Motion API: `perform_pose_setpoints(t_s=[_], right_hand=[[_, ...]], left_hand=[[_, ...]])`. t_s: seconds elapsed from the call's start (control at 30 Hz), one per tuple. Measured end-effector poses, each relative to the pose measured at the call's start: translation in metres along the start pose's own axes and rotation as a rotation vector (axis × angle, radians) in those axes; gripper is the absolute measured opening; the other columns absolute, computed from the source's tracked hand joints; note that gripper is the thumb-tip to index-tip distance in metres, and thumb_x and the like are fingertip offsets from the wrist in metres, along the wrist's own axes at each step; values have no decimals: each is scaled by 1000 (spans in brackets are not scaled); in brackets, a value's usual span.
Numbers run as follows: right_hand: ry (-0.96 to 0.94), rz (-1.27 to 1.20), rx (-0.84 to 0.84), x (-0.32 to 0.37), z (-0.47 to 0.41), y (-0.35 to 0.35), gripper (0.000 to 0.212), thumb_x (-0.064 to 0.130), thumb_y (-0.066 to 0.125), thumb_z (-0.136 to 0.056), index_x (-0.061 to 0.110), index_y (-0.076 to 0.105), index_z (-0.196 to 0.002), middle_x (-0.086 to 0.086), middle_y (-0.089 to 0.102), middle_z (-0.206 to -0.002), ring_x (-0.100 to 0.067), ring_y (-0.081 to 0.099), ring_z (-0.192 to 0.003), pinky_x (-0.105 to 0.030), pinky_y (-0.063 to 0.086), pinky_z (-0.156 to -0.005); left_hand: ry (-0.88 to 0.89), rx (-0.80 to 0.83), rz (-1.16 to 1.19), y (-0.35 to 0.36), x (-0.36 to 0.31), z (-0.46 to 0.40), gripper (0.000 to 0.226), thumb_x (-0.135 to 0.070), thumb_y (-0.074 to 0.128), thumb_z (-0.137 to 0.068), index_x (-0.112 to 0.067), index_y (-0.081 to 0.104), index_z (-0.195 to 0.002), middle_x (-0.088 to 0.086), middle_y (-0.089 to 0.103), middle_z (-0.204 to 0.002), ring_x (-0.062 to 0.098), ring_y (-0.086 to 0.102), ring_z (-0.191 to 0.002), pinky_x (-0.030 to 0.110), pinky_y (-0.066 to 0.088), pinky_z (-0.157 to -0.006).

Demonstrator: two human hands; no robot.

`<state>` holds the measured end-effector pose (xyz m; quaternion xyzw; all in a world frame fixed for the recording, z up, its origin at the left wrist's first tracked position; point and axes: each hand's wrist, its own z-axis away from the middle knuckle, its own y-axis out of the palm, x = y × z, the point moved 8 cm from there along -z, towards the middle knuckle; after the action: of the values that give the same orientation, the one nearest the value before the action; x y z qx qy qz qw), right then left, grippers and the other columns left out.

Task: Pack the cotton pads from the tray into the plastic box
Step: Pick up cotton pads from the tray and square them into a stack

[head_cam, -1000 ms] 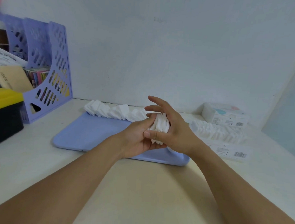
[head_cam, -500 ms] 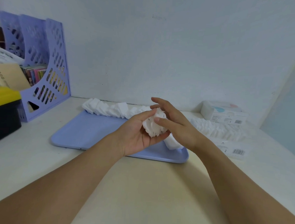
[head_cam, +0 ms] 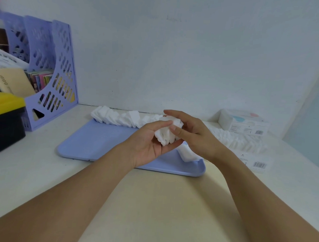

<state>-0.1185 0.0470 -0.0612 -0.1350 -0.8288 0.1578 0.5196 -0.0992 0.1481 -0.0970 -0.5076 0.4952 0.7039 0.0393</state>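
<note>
A small stack of white cotton pads [head_cam: 166, 135] is held between both hands above the lavender tray [head_cam: 99, 145]. My left hand [head_cam: 146, 144] cups the stack from below, thumb on top. My right hand [head_cam: 194, 135] grips it from the right, thumb pressing its front. A row of cotton pads [head_cam: 122, 118] lies along the tray's far edge, and a few more pads [head_cam: 188, 154] lie at its right end under my right wrist. The clear plastic box [head_cam: 245, 148], with a row of pads inside, sits to the right of the tray.
A lavender file rack [head_cam: 52, 76] with books stands at the back left, a black bin with a yellow lid [head_cam: 5, 119] in front of it. A white carton [head_cam: 244, 122] rests against the wall behind the plastic box.
The stack has been turned from upright to lying across my left palm. My left hand has rotated palm-up under it, and my right fingers have shifted along its side.
</note>
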Motion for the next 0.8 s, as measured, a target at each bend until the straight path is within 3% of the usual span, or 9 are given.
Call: perform_pose_setpoints(t_s=[0.1, 0.27, 0.4, 0.5, 0.6, 0.7, 0.8], right_hand=[[1, 0, -29, 1, -1, -2, 47, 15, 55, -96, 18, 55, -143, -7, 67, -128, -22, 64, -120, -41, 52, -104], [-16, 84, -88, 1, 0, -6, 53, 9, 57, -85, 22, 60, -136, -1, 69, -121, -20, 67, -109, -40, 56, -96], [-55, 283, -166, 6, 3, -4, 60, 11, 75, -81, 31, 57, -134, 12, 68, -110, -6, 65, -94, -23, 55, -80], [-87, 337, -218, 10, 5, 2, 59, 12, 76, -82, 29, 56, -135, 12, 68, -105, 3, 62, -84, -10, 45, -73], [-90, 307, -223, 13, 5, 6, 54, 14, 73, -86, 27, 57, -136, 8, 70, -105, -2, 66, -88, -14, 49, -78], [-70, 236, -227, 12, 5, 3, 52, 16, 74, -88, 25, 57, -136, 7, 72, -105, -7, 70, -94, -23, 55, -87], [-77, 305, -284, 13, 6, -1, 51, 13, 74, -88, 21, 60, -136, 6, 73, -99, -6, 71, -88, -27, 58, -85]], left_hand=[[-22, -14, 82, -2, 2, -1, 54, -5, 62, -86, 4, 51, -137, 26, 63, -131, 34, 64, -120, 43, 53, -101], [-24, -42, 91, -6, 3, -3, 49, -5, 50, -89, 2, 52, -137, 25, 63, -130, 33, 62, -124, 45, 53, -100], [-34, -53, 42, -6, 4, -2, 43, -13, 48, -93, 3, 54, -132, 25, 66, -125, 33, 68, -111, 39, 58, -94], [-30, -65, 33, -4, 5, -2, 38, -23, 51, -99, 1, 58, -128, 21, 70, -120, 29, 71, -102, 37, 61, -86], [-6, -80, -2, -2, 5, -2, 36, -31, 53, -102, -2, 62, -121, 17, 73, -113, 24, 73, -99, 33, 60, -89], [14, -76, -54, -2, 4, -4, 45, -36, 53, -102, -1, 60, -129, 18, 68, -126, 24, 67, -115, 33, 55, -97], [20, -103, -67, -6, 3, -5, 49, -39, 52, -102, 0, 59, -131, 19, 67, -128, 24, 66, -118, 33, 55, -100]])
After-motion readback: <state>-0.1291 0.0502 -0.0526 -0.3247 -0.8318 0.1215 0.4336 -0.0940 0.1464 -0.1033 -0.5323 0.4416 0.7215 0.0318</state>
